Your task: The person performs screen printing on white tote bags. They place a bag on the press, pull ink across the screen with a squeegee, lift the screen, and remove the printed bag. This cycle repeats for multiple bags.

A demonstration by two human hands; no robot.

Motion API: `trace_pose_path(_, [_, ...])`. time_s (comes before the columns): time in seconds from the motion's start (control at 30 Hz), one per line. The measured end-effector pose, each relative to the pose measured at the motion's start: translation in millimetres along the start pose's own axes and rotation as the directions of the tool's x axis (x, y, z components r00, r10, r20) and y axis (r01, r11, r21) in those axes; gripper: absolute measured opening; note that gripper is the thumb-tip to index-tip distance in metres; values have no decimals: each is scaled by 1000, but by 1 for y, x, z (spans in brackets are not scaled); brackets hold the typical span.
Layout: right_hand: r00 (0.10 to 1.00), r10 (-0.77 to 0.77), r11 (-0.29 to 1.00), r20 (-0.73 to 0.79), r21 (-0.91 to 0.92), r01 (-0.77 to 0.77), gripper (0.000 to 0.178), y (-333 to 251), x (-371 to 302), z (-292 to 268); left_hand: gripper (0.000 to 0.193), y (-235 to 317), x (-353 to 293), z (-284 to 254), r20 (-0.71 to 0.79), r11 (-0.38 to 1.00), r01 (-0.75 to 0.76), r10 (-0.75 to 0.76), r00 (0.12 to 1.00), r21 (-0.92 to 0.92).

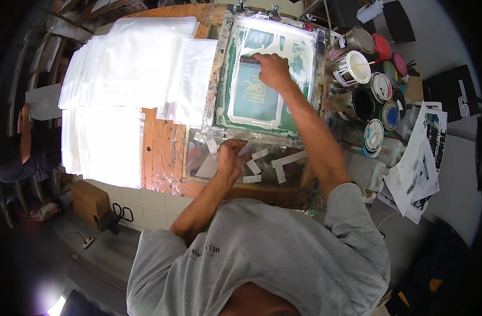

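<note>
A screen-printing frame (218, 100) with a green mesh lies on the table in front of me, white ink smeared around its edges. A yellowish design shows in the middle of the mesh. My right hand (272, 71) reaches over the screen and is closed on a squeegee (248, 60) with a dark edge, near the far left part of the mesh. My left hand (232, 158) is at the frame's near edge, fingers curled against it. Several pale strips (260, 154) lie on the clear sheet beside that hand.
Stacks of clear plastic sleeves (141, 58) cover the table's left side. Several open ink cans crowd the right, one white tub (352, 68) with a stick across it. Printed papers (417, 163) lie beyond a plastic bottle (368, 174). Another person's arm (25, 134) shows far left.
</note>
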State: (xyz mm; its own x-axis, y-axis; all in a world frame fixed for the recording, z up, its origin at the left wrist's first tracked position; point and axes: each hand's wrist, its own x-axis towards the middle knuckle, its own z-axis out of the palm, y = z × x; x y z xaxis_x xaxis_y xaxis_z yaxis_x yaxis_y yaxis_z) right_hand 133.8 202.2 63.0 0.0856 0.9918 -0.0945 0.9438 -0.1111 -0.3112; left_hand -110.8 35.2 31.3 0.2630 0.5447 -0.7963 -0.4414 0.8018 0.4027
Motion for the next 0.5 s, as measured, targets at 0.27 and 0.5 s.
trace_pose_path(0.27, [970, -80, 988, -228, -147, 47, 40, 2, -7, 15, 9, 11, -6, -2, 45, 1000, 9, -10, 999, 21])
trace_pose_path(0.5, [953, -184, 983, -241, -22, 184, 49, -78, -165, -19, 31, 29, -19, 4, 176, 997, -59, 50, 983, 43])
